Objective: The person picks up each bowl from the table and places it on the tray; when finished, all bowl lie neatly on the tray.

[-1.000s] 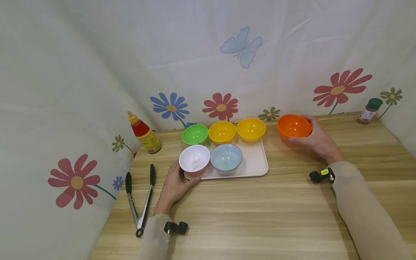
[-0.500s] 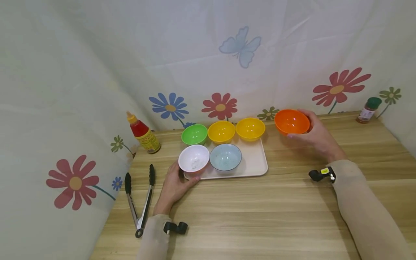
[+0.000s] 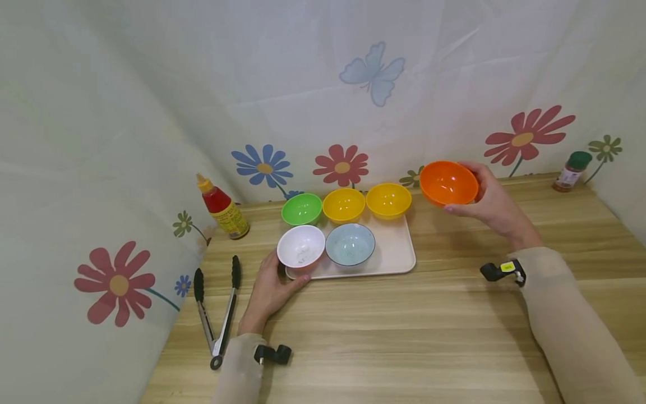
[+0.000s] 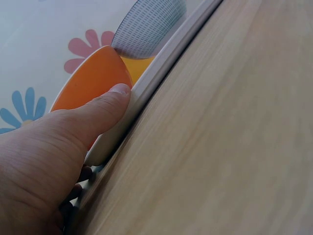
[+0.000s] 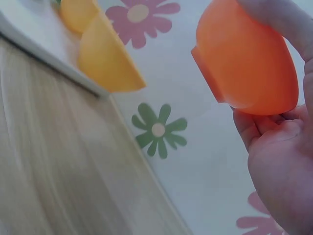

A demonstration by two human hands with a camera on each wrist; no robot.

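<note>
In the head view, my right hand holds an orange bowl above the table, thumb at the near side and fingers at the far side. The right wrist view shows that bowl tilted, its foot ring facing the yellow bowls. My left hand grips the near left corner of a white tray, its thumb along the front rim by a bowl that is white inside and orange outside. A pale blue bowl stands beside it. Behind are a green bowl and two yellow bowls.
Metal tongs with black tips lie spread left of my left hand. A red sauce bottle stands at the back left. A green-capped spice jar is at the far right. A flowered curtain hangs behind the wooden table.
My right hand has raised the orange bowl from near the tabletop and brought it slightly left, tilting it more. My left hand has stayed at the tray corner.
</note>
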